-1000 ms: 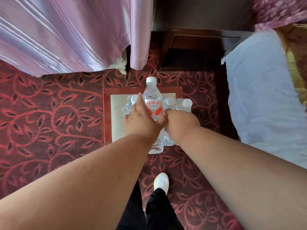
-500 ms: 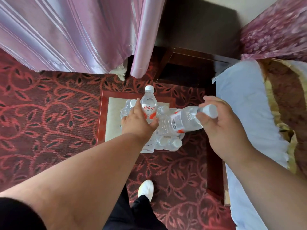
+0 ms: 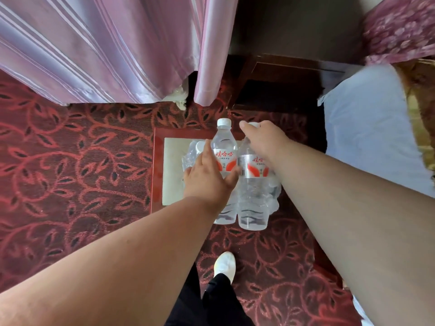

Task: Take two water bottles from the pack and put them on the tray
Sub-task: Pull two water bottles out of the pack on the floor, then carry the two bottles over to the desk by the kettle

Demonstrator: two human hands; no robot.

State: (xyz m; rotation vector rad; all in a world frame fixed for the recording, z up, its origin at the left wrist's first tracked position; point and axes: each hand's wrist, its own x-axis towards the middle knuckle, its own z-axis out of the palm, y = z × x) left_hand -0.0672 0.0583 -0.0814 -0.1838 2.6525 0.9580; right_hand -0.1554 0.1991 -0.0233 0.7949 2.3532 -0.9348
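— Head view, item one? Left hand clamped on upright water bottle above the tray.
— Change? Right hand grips second bottle, formerly sideways, now upright beside it, over the pack.

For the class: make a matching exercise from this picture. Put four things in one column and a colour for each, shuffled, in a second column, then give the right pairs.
Things:
1. bottle cap on the water bottle in the left hand
2. curtain
3. shoe
4. trousers

Colours:
A. black
B. pink with stripes
C. white, seen at the top of a clear bottle
D. white, seen on the red patterned carpet

Pairs: 1-C, 2-B, 3-D, 4-A
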